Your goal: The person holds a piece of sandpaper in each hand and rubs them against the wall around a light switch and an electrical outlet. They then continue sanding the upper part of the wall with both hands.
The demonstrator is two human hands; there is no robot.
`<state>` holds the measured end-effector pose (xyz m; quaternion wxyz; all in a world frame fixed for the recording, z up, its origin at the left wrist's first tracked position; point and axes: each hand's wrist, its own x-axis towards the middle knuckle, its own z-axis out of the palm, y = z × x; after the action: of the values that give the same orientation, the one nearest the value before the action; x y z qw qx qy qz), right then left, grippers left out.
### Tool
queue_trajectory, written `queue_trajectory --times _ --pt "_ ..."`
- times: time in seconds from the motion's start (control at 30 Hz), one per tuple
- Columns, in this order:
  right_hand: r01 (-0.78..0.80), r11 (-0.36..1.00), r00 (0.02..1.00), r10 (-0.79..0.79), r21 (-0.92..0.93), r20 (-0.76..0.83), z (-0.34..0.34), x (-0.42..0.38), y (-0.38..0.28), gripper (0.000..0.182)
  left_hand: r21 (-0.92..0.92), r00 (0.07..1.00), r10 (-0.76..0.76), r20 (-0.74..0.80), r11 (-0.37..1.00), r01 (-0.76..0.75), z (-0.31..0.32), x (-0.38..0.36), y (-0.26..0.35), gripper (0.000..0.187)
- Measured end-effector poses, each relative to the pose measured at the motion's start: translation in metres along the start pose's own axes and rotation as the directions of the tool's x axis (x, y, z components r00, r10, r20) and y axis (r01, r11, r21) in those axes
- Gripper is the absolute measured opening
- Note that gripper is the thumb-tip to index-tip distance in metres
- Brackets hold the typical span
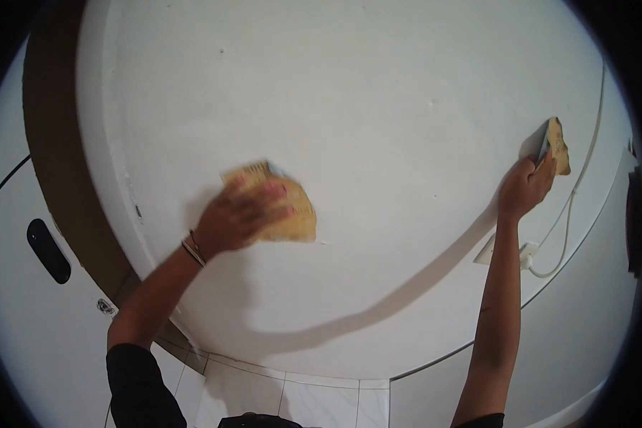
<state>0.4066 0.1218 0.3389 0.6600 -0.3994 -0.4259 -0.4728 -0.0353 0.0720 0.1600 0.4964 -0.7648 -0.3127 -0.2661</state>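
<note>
Two items are noted: a tan, printed, torn-edged paper sheet towards the left edge of the white painted wall, and a second tan, printed, curled paper sheet near the wall's right edge, higher than the white plastic socket. Good practice calls for flat sheets, even pressure and clearance from the white cable. The left hand is blurred, fingers spread over the first sheet, not closed around it. The right hand grasps the second between thumb and fingers; wall contact there cannot be confirmed.
</note>
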Motion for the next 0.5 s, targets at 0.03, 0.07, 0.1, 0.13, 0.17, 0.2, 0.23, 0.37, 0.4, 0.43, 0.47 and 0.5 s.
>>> queue_trajectory --times 0.03,0.07,0.1,0.13,0.17,0.2,0.23,0.37,0.4,0.43,0.47,0.5 --pt "-0.019 1.0 1.0 0.019 0.009 0.007 0.0 0.0 -0.001 0.044 0.018 0.991 -0.106 -0.087 0.994 0.108 -0.013 0.008 -0.021 0.036" --pt "-0.009 1.0 1.0 0.009 0.019 0.003 -0.001 0.001 -0.003 0.044 0.025 0.962 -0.208 -0.178 0.976 0.216 -0.025 0.016 -0.044 0.036" --pt "-0.021 1.0 1.0 0.021 0.021 0.008 -0.001 0.001 -0.004 0.044 0.028 0.959 -0.217 -0.184 0.974 0.226 -0.026 0.018 -0.065 0.036" --pt "-0.039 0.999 0.999 0.038 0.02 0.018 -0.002 0.0 -0.004 0.044 -0.189 0.785 -0.514 -0.344 0.857 0.479 -0.026 0.017 -0.086 0.039" --pt "-0.057 0.998 0.998 0.057 0.006 0.026 -0.003 0.0 -0.007 0.044 -0.428 0.507 -0.76 -0.408 0.649 0.629 -0.028 0.013 -0.103 0.044" --pt "-0.06 0.998 0.998 0.059 0.013 0.035 -0.003 0.0 -0.009 0.044 -0.649 0.165 -0.913 -0.374 0.384 0.657 -0.03 0.01 -0.111 0.05" --pt "-0.062 0.998 0.998 0.062 0.012 0.032 -0.003 0.001 -0.008 0.044 -0.523 0.126 -0.879 -0.461 0.383 0.761 -0.021 0.009 -0.105 0.052" --pt "-0.046 0.999 0.999 0.046 0.018 0.026 -0.002 -0.001 -0.005 0.044 0.03 0.947 -0.259 -0.188 0.963 0.269 0.003 -0.019 -0.017 0.044" --pt "-0.055 0.998 0.998 0.055 0.011 0.026 -0.002 0.0 -0.006 0.044 0.084 0.982 -0.165 -0.087 0.981 0.172 0.006 -0.03 -0.019 0.046" --pt "-0.048 0.999 0.999 0.048 0.016 0.022 -0.001 0.0 -0.005 0.044 -0.057 0.948 -0.259 -0.182 0.966 0.253 -0.006 -0.03 -0.031 0.045" --pt "-0.043 0.999 0.999 0.043 0.007 0.017 -0.001 0.0 -0.004 0.044 -0.204 0.896 -0.359 -0.262 0.928 0.312 -0.018 -0.027 -0.05 0.045" --pt "-0.037 0.999 0.999 0.037 -0.002 0.017 -0.001 0.0 -0.004 0.044 -0.39 0.714 -0.571 -0.405 0.814 0.43 -0.026 -0.017 -0.068 0.041"
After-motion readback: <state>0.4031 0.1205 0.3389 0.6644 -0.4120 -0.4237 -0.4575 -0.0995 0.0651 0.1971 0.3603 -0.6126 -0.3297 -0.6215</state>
